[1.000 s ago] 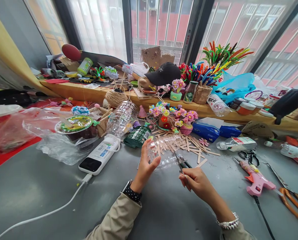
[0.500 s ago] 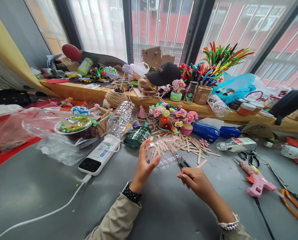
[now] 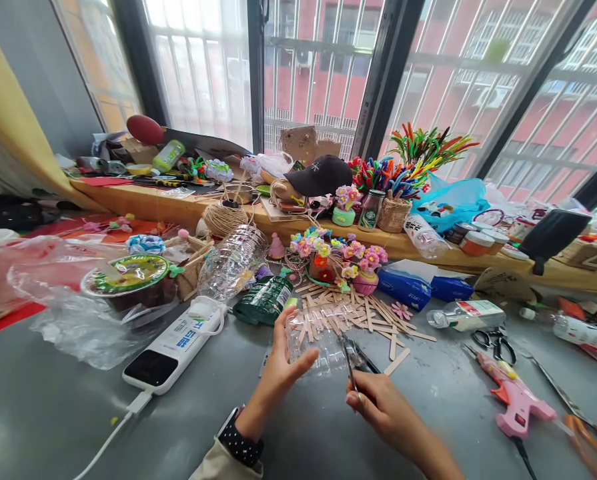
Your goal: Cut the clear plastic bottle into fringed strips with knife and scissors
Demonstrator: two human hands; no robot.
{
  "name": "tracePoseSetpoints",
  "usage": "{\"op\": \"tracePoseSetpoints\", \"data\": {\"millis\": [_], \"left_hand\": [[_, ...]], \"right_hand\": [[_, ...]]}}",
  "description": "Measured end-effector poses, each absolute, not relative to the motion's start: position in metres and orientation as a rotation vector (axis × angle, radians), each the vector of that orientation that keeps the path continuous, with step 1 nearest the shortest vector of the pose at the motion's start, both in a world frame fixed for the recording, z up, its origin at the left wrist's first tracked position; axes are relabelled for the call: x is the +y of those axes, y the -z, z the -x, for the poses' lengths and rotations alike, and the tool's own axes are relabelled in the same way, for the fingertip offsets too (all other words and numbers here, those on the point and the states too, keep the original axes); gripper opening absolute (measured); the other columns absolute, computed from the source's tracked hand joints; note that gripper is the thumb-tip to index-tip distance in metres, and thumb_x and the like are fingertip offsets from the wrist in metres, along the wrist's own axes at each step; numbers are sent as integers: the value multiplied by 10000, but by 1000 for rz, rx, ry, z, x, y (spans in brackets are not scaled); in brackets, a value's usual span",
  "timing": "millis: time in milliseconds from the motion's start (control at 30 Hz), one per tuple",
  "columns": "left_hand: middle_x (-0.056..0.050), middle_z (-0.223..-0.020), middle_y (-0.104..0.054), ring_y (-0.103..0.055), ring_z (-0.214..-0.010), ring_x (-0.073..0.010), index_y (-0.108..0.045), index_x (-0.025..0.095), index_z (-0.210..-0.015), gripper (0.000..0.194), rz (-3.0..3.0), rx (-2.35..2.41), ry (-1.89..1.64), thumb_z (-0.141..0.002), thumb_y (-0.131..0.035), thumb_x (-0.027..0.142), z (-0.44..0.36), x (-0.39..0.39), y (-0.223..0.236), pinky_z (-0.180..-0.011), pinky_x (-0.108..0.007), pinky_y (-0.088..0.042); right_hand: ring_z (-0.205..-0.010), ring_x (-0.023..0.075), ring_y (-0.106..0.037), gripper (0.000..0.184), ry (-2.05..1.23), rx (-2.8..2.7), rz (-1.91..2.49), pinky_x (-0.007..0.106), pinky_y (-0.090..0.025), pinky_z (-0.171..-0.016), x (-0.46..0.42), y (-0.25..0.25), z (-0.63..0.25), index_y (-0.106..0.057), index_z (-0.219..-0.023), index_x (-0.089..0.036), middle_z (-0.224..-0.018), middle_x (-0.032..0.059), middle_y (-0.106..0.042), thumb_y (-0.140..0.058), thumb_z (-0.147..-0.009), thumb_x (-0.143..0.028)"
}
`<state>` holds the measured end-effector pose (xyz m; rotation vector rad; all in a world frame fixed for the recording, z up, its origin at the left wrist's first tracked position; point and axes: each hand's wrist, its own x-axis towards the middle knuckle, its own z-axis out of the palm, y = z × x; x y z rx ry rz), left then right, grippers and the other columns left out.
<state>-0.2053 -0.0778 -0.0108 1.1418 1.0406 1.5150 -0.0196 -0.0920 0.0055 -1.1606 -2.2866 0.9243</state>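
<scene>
My left hand (image 3: 281, 357) holds a clear plastic bottle piece (image 3: 321, 340) with ridged sides from its left end, fingers curved along it and thumb apart in front. In my right hand (image 3: 378, 400) is a pair of scissors (image 3: 350, 373), its blades at the right edge of the plastic. Whether the blades are cutting into it I cannot tell. A dark tool (image 3: 367, 360) lies close behind the scissors, partly hidden. Wooden craft sticks (image 3: 371, 313) spread behind the clear piece, some visible through it. The green bottle piece (image 3: 264, 300) lies just beyond my left fingertips.
To the left are a white power bank (image 3: 175, 347) with a cable and a lidded bowl (image 3: 128, 277) in plastic wrap. A pink glue gun (image 3: 515, 390), black-handled scissors (image 3: 495, 343) and large orange-handled shears (image 3: 585, 427) lie right. Yarn flowers (image 3: 365, 260) and tissue packs (image 3: 403, 287) stand behind.
The camera view has tilted up and shifted, so things on the table appear lower. Both hands keep their hold, and the scissors stay at the right edge of the clear plastic.
</scene>
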Motion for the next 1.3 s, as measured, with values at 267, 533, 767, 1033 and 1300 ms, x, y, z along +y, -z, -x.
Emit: {"op": "tracePoseSetpoints", "data": {"millis": [267, 533, 767, 1033, 1300], "left_hand": [[-100, -1283, -316, -360, -1154, -290, -273, 247, -1215, 763, -1192, 1121, -1457, -598, -675, 449, 207, -80, 9, -945, -453, -334], [-118, -1352, -271, -291, -1234, -306, -176, 247, -1292, 893, -1200, 1090, -1547, -589, -682, 465, 206, -77, 10, -1002, -466, -258], [-93, -1383, -257, -187, -1287, -329, -228, 240, -1320, 959, -1201, 1012, -1519, -537, -641, 610, 208, -77, 8, -1040, -446, -194], [-147, -1364, -269, -233, -1263, -356, -154, 207, -1347, 1082, -1104, 994, -1508, -491, -635, 662, 206, -71, 17, -1026, -487, -208], [-164, -1371, -265, -322, -1220, -361, -138, 214, -1355, 1116, -1101, 996, -1434, -470, -656, 653, 206, -69, 23, -944, -461, -345]], "right_hand": [[-524, 136, -426, 548, -876, -2311, 1174, 246, -286, -514, -92, -6, 22, -382, -583, -203, -552, -5, -449, -184, -775, -677], [-543, 129, -438, 544, -907, -2244, 1132, 237, -299, -520, -93, -5, 24, -415, -611, -198, -577, -7, -466, -203, -779, -670], [-522, 120, -423, 555, -913, -2174, 1067, 233, -304, -511, -93, -5, 28, -412, -590, -199, -549, -16, -445, -210, -767, -684], [-528, 117, -448, 564, -914, -2116, 1053, 227, -327, -524, -94, -4, 31, -428, -588, -197, -542, -14, -474, -204, -774, -679], [-517, 112, -445, 557, -890, -2084, 1035, 223, -332, -521, -93, -2, 33, -423, -575, -197, -533, -18, -467, -210, -781, -669]]}}
